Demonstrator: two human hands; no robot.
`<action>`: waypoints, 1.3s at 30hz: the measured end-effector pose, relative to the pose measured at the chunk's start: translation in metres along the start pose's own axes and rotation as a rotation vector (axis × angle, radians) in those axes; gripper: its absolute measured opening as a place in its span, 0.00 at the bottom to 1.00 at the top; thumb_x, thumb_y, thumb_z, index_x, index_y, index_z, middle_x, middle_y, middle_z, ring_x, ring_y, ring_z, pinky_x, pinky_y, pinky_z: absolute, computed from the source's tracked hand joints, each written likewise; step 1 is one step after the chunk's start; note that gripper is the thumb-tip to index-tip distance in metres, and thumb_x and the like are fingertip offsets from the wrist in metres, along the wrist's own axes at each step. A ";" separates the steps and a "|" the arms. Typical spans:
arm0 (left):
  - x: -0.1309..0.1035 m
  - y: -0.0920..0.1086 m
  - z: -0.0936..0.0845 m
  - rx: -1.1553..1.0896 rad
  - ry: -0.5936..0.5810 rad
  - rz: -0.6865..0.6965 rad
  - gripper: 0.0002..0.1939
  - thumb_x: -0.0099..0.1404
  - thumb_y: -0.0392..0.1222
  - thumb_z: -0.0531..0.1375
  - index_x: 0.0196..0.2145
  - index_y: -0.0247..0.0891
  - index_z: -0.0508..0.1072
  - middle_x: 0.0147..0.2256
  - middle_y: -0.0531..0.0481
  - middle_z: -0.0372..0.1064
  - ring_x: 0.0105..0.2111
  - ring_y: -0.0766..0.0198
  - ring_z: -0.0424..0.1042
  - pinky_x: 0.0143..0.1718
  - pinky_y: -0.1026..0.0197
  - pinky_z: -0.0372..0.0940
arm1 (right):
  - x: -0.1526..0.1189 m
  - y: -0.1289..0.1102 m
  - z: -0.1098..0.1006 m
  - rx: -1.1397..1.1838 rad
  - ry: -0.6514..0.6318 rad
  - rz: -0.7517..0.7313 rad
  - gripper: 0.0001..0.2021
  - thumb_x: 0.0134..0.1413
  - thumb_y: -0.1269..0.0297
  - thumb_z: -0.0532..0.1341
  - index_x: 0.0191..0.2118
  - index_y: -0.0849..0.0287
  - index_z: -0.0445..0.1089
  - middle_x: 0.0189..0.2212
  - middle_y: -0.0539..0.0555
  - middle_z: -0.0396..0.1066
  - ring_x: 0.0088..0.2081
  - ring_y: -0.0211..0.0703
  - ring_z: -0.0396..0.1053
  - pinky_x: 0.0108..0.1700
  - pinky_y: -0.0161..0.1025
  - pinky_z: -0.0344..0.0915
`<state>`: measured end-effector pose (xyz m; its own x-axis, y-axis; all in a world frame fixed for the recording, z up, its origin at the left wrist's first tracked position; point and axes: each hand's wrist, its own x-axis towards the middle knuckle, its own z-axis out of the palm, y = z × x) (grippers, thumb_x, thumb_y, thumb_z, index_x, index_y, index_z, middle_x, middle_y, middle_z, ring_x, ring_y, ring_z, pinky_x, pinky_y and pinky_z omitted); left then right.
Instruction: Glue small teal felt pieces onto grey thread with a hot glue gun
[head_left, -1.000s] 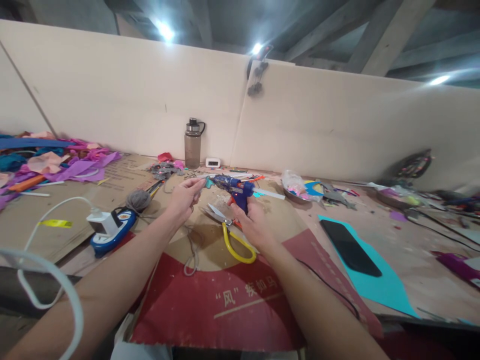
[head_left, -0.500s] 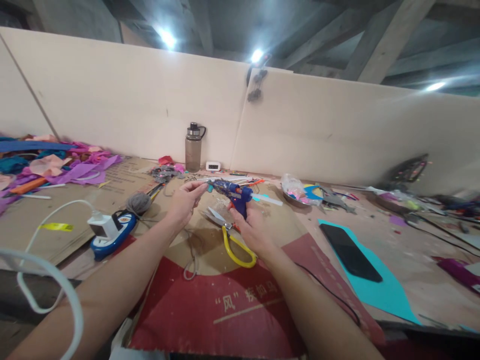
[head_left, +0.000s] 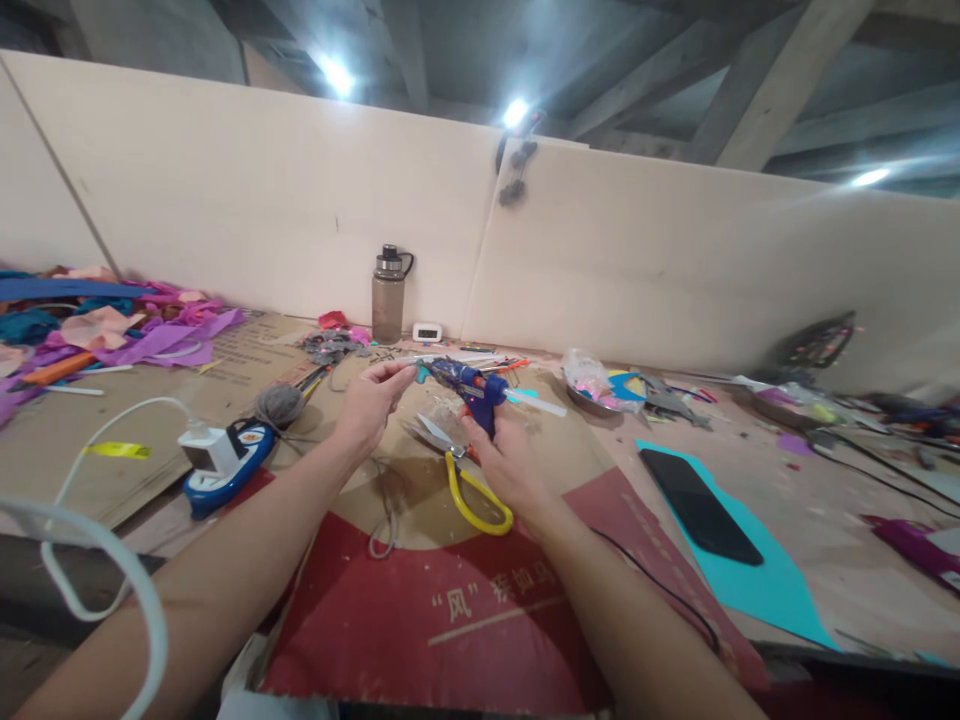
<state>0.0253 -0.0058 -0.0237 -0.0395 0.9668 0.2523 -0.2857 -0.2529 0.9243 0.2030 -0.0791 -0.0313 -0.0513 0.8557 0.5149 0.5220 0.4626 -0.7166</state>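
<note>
Pinching teal scrap (head_left: 422,375), left hand (head_left: 371,408), right (head_left: 508,458) clasping glue gun (head_left: 472,380)

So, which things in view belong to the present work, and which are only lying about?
In use:
glue gun, in the right hand
small teal piece, pinched in the left hand

Probably just lying about:
yellow-handled scissors, though they might serve
grey yarn ball
bottle
black phone on turquoise sheet

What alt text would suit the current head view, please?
The right hand holds a blue glue gun, its tip close to a small teal piece pinched in the left hand. Yellow-handled scissors lie below on cardboard, with a bottle behind and a black phone to the right.
</note>
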 end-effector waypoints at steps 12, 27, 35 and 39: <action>-0.001 0.001 0.000 -0.006 -0.015 0.003 0.13 0.49 0.46 0.67 0.29 0.35 0.75 0.17 0.58 0.56 0.16 0.76 0.47 0.17 0.67 0.39 | 0.000 0.000 0.001 -0.009 0.013 -0.006 0.13 0.59 0.56 0.51 0.42 0.58 0.65 0.37 0.56 0.71 0.39 0.47 0.67 0.42 0.43 0.60; -0.001 0.002 0.001 -0.018 -0.013 -0.027 0.14 0.47 0.46 0.68 0.28 0.35 0.75 0.17 0.58 0.56 0.15 0.76 0.47 0.17 0.67 0.40 | -0.001 -0.002 0.002 0.056 0.014 -0.011 0.13 0.58 0.57 0.53 0.45 0.57 0.65 0.37 0.56 0.71 0.39 0.46 0.67 0.44 0.44 0.62; -0.001 0.002 0.001 -0.019 -0.015 -0.019 0.14 0.47 0.46 0.68 0.28 0.34 0.74 0.17 0.58 0.57 0.16 0.76 0.48 0.17 0.68 0.41 | 0.000 0.000 0.002 0.041 0.016 -0.015 0.13 0.58 0.57 0.52 0.44 0.58 0.65 0.37 0.56 0.71 0.38 0.46 0.67 0.43 0.44 0.61; -0.001 0.001 0.000 -0.017 -0.016 -0.014 0.13 0.47 0.46 0.68 0.28 0.35 0.74 0.17 0.58 0.57 0.15 0.76 0.48 0.17 0.67 0.40 | 0.000 0.000 0.002 0.024 0.025 -0.016 0.13 0.59 0.57 0.52 0.44 0.58 0.65 0.38 0.57 0.71 0.40 0.47 0.67 0.44 0.44 0.61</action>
<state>0.0254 -0.0068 -0.0228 -0.0200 0.9696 0.2438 -0.3020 -0.2383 0.9230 0.2013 -0.0790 -0.0318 -0.0377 0.8422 0.5378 0.5004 0.4818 -0.7194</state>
